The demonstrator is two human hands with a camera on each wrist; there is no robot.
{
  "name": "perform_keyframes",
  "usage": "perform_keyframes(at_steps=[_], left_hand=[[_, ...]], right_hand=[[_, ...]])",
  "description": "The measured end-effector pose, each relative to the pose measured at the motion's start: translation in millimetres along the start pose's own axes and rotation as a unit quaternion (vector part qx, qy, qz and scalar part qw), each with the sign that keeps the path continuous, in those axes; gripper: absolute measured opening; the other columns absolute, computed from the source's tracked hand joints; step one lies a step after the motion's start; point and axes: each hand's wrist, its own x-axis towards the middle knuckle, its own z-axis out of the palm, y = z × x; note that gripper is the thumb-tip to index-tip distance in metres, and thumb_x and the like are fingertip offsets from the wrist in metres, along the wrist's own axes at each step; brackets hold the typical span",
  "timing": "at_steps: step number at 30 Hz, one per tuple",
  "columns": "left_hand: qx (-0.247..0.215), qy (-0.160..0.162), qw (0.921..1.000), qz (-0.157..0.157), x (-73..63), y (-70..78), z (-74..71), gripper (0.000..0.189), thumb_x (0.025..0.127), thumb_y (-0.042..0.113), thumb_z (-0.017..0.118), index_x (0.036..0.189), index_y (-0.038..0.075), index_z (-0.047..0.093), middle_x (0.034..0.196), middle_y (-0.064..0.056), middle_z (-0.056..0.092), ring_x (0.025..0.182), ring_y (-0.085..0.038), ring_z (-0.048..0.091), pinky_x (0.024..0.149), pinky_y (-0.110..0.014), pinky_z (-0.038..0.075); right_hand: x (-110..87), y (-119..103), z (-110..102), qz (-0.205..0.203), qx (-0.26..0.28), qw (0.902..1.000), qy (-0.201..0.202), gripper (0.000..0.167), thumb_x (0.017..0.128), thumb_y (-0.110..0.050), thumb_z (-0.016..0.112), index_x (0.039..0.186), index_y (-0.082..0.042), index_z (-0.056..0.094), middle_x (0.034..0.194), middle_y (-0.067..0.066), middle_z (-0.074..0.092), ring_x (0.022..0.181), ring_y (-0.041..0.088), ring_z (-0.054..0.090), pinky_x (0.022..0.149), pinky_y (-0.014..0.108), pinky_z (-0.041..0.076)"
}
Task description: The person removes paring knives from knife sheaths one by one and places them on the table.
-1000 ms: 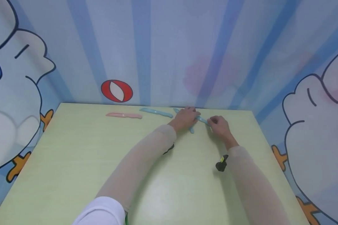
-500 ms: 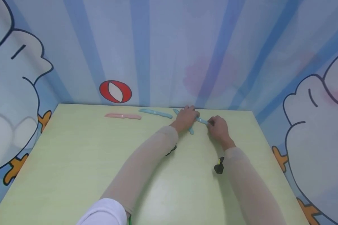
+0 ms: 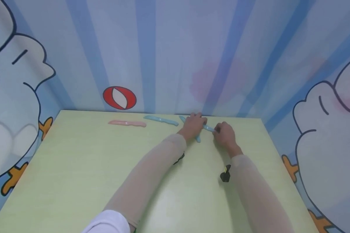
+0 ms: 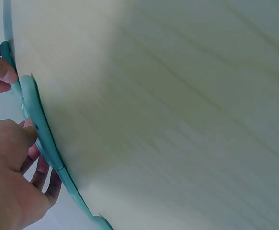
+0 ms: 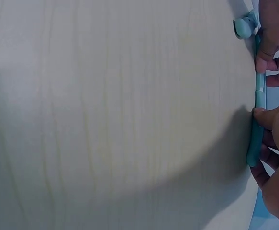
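Note:
My left hand (image 3: 193, 127) and right hand (image 3: 225, 135) are close together near the table's far edge. Both pinch one light blue knife (image 3: 208, 128), its middle showing between them. The right wrist view shows the right fingers on the knife's rounded end (image 5: 256, 143) and the left thumb and fingers farther along it. A second light blue knife (image 3: 198, 139) lies slanted beneath the left hand, its middle covered. In the left wrist view, that second knife (image 4: 43, 129) stretches past the left fingers. Whether the blades are bare or sheathed is unclear.
To the left, another light blue knife (image 3: 161, 120) and a pink knife (image 3: 127, 123) lie along the back of the pale table (image 3: 75, 168). A cartoon-printed curtain (image 3: 175, 58) rises right behind the edge. A small black device (image 3: 225, 174) hangs at the right wrist.
My right hand has shifted slightly left, toward the left hand. Both still hold the same knife. The other knives lie as before, and the head view has tilted a little.

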Motion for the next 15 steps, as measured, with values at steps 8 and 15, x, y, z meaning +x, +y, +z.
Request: perform_keyframes(at_steps=[8,15], left_hand=[[0.013,0.000,0.9999,0.004,-7.5,-2.1,-7.9,0.024,0.109,0.025,0.060,0.132,0.025,0.068,0.136,-0.004,0.059,0.115,-0.027,0.054,0.097,-0.044,0.053],[0.028,0.023,0.9989,0.032,-3.2,-5.3,-4.8,0.023,0.108,0.025,0.061,0.129,0.026,0.071,0.129,-0.003,0.060,0.108,-0.024,0.051,0.087,-0.035,0.051]], right_hand=[[-2.8,-8.0,7.0,0.005,-0.008,0.9998,0.018,0.018,0.100,-0.008,0.065,0.106,0.008,0.069,0.100,0.022,0.057,0.095,0.039,0.054,0.084,0.053,0.048],[-3.9,-11.8,5.6,-0.012,-0.060,0.9978,0.026,0.015,0.101,-0.006,0.063,0.104,0.008,0.065,0.099,0.022,0.059,0.094,0.040,0.056,0.083,0.053,0.049]])
